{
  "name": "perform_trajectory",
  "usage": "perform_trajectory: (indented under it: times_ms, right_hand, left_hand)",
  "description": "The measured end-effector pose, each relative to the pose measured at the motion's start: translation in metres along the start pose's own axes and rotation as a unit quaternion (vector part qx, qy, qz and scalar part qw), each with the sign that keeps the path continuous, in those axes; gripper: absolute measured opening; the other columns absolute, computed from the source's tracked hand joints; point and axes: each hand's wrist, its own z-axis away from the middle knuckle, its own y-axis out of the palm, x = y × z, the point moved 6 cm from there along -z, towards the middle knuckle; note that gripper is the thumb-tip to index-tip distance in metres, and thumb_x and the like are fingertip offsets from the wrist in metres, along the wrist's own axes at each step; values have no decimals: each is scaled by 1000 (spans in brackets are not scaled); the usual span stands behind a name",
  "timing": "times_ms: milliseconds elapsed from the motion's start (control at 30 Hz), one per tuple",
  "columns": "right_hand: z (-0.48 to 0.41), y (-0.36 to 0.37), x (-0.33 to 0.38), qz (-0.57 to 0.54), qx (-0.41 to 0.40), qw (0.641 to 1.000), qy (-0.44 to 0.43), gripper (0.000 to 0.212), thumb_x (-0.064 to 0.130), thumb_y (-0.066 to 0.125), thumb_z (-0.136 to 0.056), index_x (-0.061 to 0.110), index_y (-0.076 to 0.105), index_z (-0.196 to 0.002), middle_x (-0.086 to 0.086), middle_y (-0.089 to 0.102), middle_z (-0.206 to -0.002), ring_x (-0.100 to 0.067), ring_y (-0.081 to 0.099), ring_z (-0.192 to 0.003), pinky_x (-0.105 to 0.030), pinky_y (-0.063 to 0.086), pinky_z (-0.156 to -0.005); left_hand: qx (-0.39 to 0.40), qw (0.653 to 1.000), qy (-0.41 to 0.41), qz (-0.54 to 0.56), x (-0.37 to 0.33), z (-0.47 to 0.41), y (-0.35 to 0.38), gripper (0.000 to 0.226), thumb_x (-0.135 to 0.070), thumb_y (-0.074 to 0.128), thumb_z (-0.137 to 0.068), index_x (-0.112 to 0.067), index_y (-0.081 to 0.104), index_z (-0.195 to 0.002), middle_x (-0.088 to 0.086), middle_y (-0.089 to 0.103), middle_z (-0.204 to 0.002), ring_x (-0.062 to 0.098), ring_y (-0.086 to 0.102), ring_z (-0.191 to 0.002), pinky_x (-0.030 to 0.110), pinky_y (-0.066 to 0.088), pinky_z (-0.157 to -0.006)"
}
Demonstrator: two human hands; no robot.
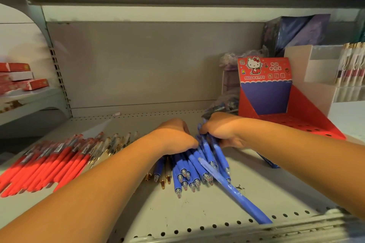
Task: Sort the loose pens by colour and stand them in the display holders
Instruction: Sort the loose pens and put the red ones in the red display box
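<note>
head view: blue pens (194,165) lie on perforated shelf (187,215).

- We are in a shop, at a stationery aisle
- We see a metal shelf (197,213) with punched holes along its lip and a slotted upright (58,73) behind
- A printed red display box (264,89) with a holed base stands on it
- Red pens (49,160) and blue pens (189,165) lie in bulk, some barcoded
- Boxed stock (19,79) is stacked on the neighbouring shelf

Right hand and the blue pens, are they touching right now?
Touching. The head view shows the right hand with its fingers curled round the upper ends of the bunched blue pens, with no gap.
</note>
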Motion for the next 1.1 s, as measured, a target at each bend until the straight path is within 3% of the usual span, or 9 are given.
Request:
perform_trajectory:
  times_ms: [133,233,367,533,667,767,900,967,1100]
  right_hand:
    - [-4,9,-2,-17,29,999,-20,22,9,59,-95,6,56,-74,-1,55,-43,-11,51,-36,-20,41,-42]
    - [-6,9,-4,-27,20,998,-44,30,19,72,-88,6,56,-67,-1,57,-43,-12,54,-36,-20,45,-43]
    - [-6,4,-7,-55,-25,996,-65,38,29,71,-89,5,56,-64,-2,55,-42,-12,55,-35,-16,42,-39]
    - [2,-27,-3,56,-108,990,-73,47,26,63,-95,10,41,-56,5,37,-29,-8,39,-23,-11,30,-30]
    - [8,-29,-19,239,-68,969,-10,38,29,52,-100,2,55,-74,-11,57,-55,-21,55,-39,-23,49,-42]
    - [11,-21,-30,258,-25,966,14,30,25,46,-102,2,55,-85,-14,59,-71,-24,59,-46,-26,51,-41]
    - [12,-15,-20,217,-8,975,-41,22,2,40,-96,-7,60,-91,-25,67,-86,-33,69,-65,-38,61,-59]
    - [16,-16,-16,279,-12,958,-67,26,7,41,-96,-8,62,-97,-27,68,-96,-35,68,-78,-40,58,-72]
    - [35,-24,-4,398,-65,901,-159,24,25,44,-96,9,62,-99,-11,65,-100,-26,60,-89,-36,50,-77]
  left_hand:
    - [-2,1000,8,1,1,0,-1,38,-35,69,-80,-15,65,-112,-3,55,-80,10,53,-69,27,45,-61]
    - [4,1000,23,9,-1,0,1,41,-38,63,-83,-23,55,-120,-7,55,-93,7,53,-81,27,47,-69]
    - [6,999,49,20,-5,1,5,46,-49,58,-82,-32,53,-125,-2,58,-108,11,56,-89,28,49,-73]
    - [-5,998,65,-13,-5,-1,13,66,-69,62,-76,-39,48,-134,-5,57,-110,19,57,-98,24,45,-70]
    - [7,995,100,-19,-11,0,14,52,-58,63,-84,-39,52,-132,-10,50,-110,12,53,-93,17,38,-63]
    - [31,991,131,-13,-17,2,15,33,-45,60,-90,-38,64,-121,-15,60,-114,5,55,-91,13,41,-67]
    - [20,988,148,-27,-19,4,13,23,-42,59,-90,-35,72,-108,-17,65,-102,-5,54,-82,13,41,-64]
    - [23,988,149,-23,-18,4,14,23,-45,58,-91,-35,72,-107,-17,64,-99,-5,54,-82,13,39,-63]
    - [29,990,139,-9,-16,4,15,26,-50,58,-91,-36,71,-109,-12,67,-111,8,59,-95,16,44,-71]
